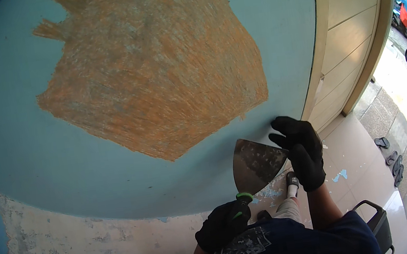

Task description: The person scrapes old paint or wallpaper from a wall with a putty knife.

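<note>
A wide scraper point(258, 163) with a stained metal blade is in front of me, its green-and-black handle gripped by my left hand point(225, 224) in a black glove. The blade points up and fans out toward the right. My right hand point(302, 152), also gloved in black, is beside the blade's right corner with its fingers apart; whether it touches the metal I cannot tell. Ahead stands a blue painted wall point(281, 48). A large bare patch point(154, 71) of rough orange-brown shows where the paint is gone.
Below the blue paint runs a whitish, patchy strip of wall point(91, 252). Blue paint flakes point(340, 175) lie on the tiled floor. A cream panelled door point(349, 34) stands at right, with sandals point(398, 167) outside. A black chair point(378, 222) is behind my right arm.
</note>
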The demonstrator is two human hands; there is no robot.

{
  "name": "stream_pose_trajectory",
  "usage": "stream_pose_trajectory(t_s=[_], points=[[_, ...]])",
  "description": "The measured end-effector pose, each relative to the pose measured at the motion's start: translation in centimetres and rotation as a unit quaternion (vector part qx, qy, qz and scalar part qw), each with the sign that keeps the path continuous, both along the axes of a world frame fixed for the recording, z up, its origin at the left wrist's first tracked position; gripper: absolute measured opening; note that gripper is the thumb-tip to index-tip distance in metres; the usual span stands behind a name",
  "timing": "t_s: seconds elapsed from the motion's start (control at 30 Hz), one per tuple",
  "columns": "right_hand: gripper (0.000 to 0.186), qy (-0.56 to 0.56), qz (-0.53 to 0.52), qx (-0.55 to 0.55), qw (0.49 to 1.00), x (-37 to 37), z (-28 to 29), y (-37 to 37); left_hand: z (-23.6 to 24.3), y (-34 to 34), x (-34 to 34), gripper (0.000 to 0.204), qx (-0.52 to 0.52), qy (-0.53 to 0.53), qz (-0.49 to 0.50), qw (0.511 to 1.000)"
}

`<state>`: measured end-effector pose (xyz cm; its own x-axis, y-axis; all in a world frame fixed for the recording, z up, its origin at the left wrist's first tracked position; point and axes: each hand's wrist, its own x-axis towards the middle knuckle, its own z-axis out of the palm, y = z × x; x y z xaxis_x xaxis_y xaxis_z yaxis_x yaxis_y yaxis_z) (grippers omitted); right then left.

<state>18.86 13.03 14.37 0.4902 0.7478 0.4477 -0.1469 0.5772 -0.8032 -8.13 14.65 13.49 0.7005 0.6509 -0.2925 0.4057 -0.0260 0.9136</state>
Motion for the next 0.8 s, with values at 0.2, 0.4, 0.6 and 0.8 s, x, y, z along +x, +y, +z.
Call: stream_pose_trajectory(t_s=[0.2, 0.4, 0.6, 0.8], points=[[0.071, 0.211, 0.276, -0.251, 0.904, 1.3, -11.3, -8.1, -1.7, -1.7, -2.8, 0.036, 0.064, -0.024, 0.029, 0.997], [0.084, -0.350, 0.057, -0.558, 0.750, -3.9, -14.0, -10.5, -2.5, -0.1, -2.5, 0.013, 0.108, -0.129, -0.083, 0.982], [0.096, -0.422, -0.038, -0.374, 0.825, -4.6, -9.7, -6.6, -1.5, -2.7, -5.0, 0.031, 0.233, -0.040, -0.078, 0.969], [0.102, -0.610, -0.193, -0.267, 0.721, -5.6, -8.3, 2.3, -3.7, -3.6, -6.5, 0.016, 0.107, -0.153, -0.030, 0.982]])
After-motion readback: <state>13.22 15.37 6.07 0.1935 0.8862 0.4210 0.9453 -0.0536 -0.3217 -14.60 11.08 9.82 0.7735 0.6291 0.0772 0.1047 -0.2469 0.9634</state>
